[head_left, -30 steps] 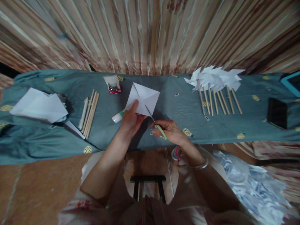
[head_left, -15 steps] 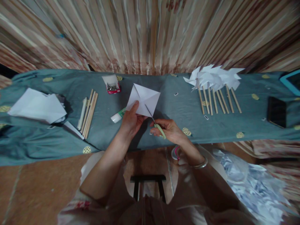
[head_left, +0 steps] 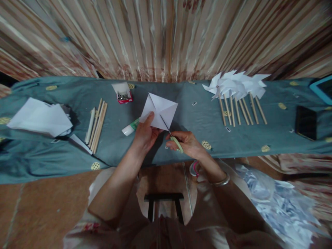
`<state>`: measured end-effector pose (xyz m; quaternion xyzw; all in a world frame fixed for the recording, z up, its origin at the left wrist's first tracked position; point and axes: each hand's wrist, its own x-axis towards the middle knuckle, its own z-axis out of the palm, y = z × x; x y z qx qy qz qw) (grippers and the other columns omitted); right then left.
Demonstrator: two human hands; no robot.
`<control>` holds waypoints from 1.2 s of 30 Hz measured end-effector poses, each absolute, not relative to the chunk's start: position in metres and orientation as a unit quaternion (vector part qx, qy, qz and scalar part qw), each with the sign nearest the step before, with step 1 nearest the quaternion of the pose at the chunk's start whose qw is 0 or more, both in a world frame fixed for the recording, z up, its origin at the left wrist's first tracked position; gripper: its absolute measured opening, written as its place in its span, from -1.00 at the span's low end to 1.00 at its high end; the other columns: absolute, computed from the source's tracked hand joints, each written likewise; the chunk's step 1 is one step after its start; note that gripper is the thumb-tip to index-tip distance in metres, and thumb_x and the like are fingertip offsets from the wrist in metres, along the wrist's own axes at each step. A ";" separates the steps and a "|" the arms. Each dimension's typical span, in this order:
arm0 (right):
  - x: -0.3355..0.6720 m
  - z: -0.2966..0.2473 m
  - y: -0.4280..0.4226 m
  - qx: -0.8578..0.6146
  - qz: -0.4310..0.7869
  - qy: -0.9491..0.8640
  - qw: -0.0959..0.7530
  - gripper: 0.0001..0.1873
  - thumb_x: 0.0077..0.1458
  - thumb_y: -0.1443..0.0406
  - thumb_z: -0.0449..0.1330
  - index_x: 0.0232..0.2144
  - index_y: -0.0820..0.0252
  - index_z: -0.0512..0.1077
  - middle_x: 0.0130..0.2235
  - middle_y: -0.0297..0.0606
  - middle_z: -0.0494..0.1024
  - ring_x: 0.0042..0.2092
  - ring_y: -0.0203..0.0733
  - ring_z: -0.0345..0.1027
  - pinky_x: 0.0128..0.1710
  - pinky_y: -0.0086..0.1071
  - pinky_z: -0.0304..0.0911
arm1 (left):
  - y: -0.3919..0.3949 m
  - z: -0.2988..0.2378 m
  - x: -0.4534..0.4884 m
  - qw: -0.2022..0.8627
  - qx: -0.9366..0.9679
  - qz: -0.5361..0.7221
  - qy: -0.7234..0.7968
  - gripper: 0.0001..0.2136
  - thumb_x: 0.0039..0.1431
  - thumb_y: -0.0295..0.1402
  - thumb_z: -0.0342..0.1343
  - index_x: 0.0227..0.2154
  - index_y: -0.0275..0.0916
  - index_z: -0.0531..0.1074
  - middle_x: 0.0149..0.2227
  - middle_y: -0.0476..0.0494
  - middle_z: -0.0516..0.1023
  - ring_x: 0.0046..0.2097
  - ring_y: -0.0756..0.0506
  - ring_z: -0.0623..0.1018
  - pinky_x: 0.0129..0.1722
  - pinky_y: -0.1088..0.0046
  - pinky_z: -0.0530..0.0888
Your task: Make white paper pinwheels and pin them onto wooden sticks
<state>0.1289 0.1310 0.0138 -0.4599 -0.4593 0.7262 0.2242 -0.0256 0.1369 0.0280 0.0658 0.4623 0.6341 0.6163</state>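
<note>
A white square of paper [head_left: 166, 105] with diagonal creases is held above the table, one corner pointing away from me. My left hand [head_left: 145, 133] is closed on its near left side, thumb on top and fingers beneath. A slit shows near its far corner. My right hand [head_left: 185, 141] grips scissors with light green handles [head_left: 177, 144]. Their blade lies along the crease at the near right corner, its tip short of the centre. Just left of the paper lies a white and green glue tube [head_left: 129, 129].
Wooden sticks [head_left: 100, 126] and a paper stack [head_left: 38, 119] lie left. A red box of small metal pieces [head_left: 124, 97] stands behind. Several paper pinwheels [head_left: 237, 84] on sticks, a phone [head_left: 306, 122] and a blue-edged device [head_left: 321, 90] lie right. A bag of papers [head_left: 280, 204] sits below.
Almost nothing differs. The paper, both hands and the scissors keep nearly the same place, while the view has shifted very slightly.
</note>
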 end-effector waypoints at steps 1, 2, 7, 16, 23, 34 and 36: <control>0.129 0.014 0.131 -0.458 0.726 -0.461 0.225 -0.54 -0.43 0.08 0.52 -0.47 0.19 0.51 -0.61 -0.46 0.44 -0.56 -0.39 0.28 -0.56 -0.50 0.18 | 0.137 0.028 -0.026 0.615 0.066 0.635 0.462 -0.88 0.20 -0.34 0.21 -0.21 -0.18 0.50 -0.30 -0.07 0.65 -0.23 -0.12 0.66 -0.29 0.39 0.59; 0.129 0.014 0.131 -0.457 0.726 -0.462 0.226 -0.53 -0.44 0.08 0.52 -0.48 0.20 0.50 -0.62 -0.47 0.43 -0.55 -0.39 0.28 -0.55 -0.50 0.19 | 0.137 0.028 -0.025 0.615 0.066 0.636 0.462 -0.89 0.20 -0.34 0.21 -0.22 -0.18 0.50 -0.29 -0.08 0.65 -0.24 -0.11 0.66 -0.29 0.39 0.59; 0.129 0.013 0.131 -0.456 0.715 -0.478 0.229 -0.55 -0.41 0.07 0.51 -0.49 0.19 0.49 -0.62 -0.46 0.43 -0.55 -0.38 0.28 -0.54 -0.48 0.21 | 0.137 0.027 -0.026 0.617 0.063 0.639 0.455 -0.94 0.22 -0.36 0.18 -0.25 -0.17 0.49 -0.25 -0.06 0.65 -0.24 -0.08 0.65 -0.27 0.40 0.59; 0.126 0.016 0.131 -0.455 0.711 -0.482 0.235 -0.55 -0.41 0.07 0.51 -0.52 0.19 0.47 -0.65 -0.47 0.42 -0.58 -0.39 0.27 -0.57 -0.49 0.19 | 0.137 0.027 -0.026 0.623 0.059 0.641 0.444 -0.88 0.30 -0.43 0.05 -0.25 -0.19 0.50 -0.28 -0.07 0.65 -0.29 -0.05 0.64 -0.31 0.41 0.58; 0.128 0.018 0.130 -0.453 0.720 -0.481 0.211 -0.54 -0.40 0.06 0.51 -0.48 0.19 0.49 -0.63 -0.48 0.44 -0.57 -0.41 0.26 -0.59 -0.52 0.15 | 0.138 0.031 -0.027 0.616 0.058 0.638 0.458 -0.89 0.29 -0.42 0.08 -0.26 -0.15 0.50 -0.27 -0.05 0.65 -0.24 -0.04 0.64 -0.28 0.45 0.58; 0.150 0.019 0.132 -0.433 0.747 -0.477 0.168 -0.48 -0.38 -0.01 0.51 -0.47 0.20 0.46 -0.58 -0.49 0.40 -0.54 -0.43 0.24 -0.54 -0.53 0.20 | 0.145 0.034 -0.042 0.597 0.042 0.665 0.446 -0.90 0.30 -0.44 0.05 -0.26 -0.21 0.47 -0.31 -0.07 0.63 -0.30 -0.06 0.63 -0.17 0.31 0.61; 0.156 0.019 0.133 -0.428 0.743 -0.487 0.167 -0.49 -0.32 -0.04 0.48 -0.47 0.21 0.47 -0.57 -0.47 0.40 -0.54 -0.44 0.24 -0.54 -0.53 0.21 | 0.146 0.032 -0.045 0.592 0.052 0.672 0.441 -0.91 0.24 -0.41 0.14 -0.20 -0.20 0.48 -0.24 -0.10 0.64 -0.22 -0.10 0.64 -0.14 0.28 0.61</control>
